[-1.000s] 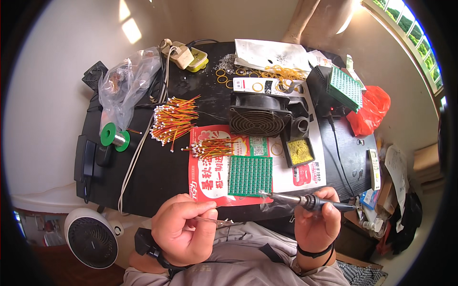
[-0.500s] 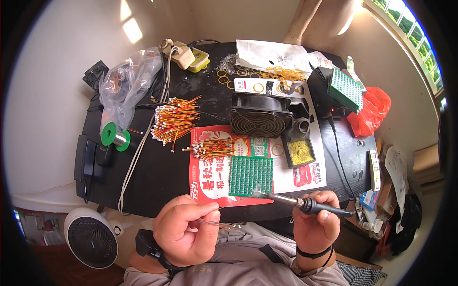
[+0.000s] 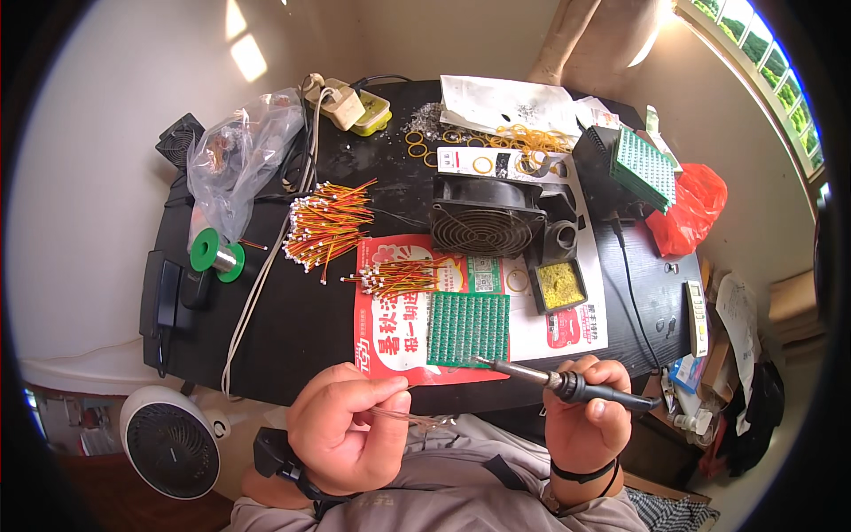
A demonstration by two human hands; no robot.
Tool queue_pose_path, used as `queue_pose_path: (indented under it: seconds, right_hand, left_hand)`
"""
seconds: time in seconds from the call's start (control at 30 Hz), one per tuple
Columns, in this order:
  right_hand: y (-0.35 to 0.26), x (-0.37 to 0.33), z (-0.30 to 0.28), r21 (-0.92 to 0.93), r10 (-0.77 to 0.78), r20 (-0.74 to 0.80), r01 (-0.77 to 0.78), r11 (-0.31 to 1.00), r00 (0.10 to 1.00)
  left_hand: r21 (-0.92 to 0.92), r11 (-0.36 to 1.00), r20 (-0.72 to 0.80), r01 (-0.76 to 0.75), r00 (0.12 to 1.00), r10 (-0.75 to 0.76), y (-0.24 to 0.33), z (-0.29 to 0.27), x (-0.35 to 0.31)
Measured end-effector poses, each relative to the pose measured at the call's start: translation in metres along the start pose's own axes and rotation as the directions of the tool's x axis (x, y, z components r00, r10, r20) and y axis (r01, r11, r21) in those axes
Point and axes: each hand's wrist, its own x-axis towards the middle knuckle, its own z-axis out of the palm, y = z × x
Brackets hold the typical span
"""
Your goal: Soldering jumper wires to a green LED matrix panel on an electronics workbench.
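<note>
My right hand [image 3: 589, 417] is closed around the dark handle of a soldering iron [image 3: 523, 371]. The iron's tip points left, over the lower edge of a green circuit board panel [image 3: 468, 330]; whether it touches cannot be told. In my closed left hand [image 3: 347, 430] is thin solder wire [image 3: 399, 414], pinched between thumb and forefinger. One short end sticks out toward the board, and loose strands trail to the right below it. The board lies on a red printed sheet [image 3: 377, 332], just below a small bunch of red, yellow and black wires [image 3: 399, 278] with white connectors.
Behind the board stands a black fan [image 3: 486, 215], with a yellow sponge [image 3: 560, 285] in a holder to its right. A larger wire pile [image 3: 328, 222] and a green solder spool [image 3: 205, 250] lie leftward. More green boards [image 3: 644, 167] rest on a black box at the right.
A wisp of smoke at the iron's tip has gone. The iron's handle end has dipped slightly; my left hand has barely moved.
</note>
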Motion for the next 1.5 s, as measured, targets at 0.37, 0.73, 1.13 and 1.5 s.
queue_pose_path:
  seconds: [0.37,0.73,1.13,1.5]
  right_hand:
    - [0.002,0.0,0.0,-0.012,-0.034,0.021,0.034,0.999,0.999]
    - [0.001,0.0,0.001,-0.005,-0.025,0.018,0.025,1.0,1.0]
    - [-0.003,0.01,-0.006,-0.153,-0.117,-0.061,0.107,0.982,0.991]
    - [-0.018,0.077,-0.023,-0.908,-0.493,0.297,0.402,0.119,0.818]
  left_hand:
    - [0.004,1.0,0.006,-0.004,1.0,0.004,-0.001,0.002,0.0]
    - [0.008,1.0,0.012,0.017,1.0,-0.017,0.001,0.003,0.0]
    - [0.114,0.993,0.02,-0.003,1.0,0.001,-0.005,0.001,-0.001]
    - [0.555,0.829,0.025,-0.065,0.998,0.062,-0.082,-0.036,-0.056]
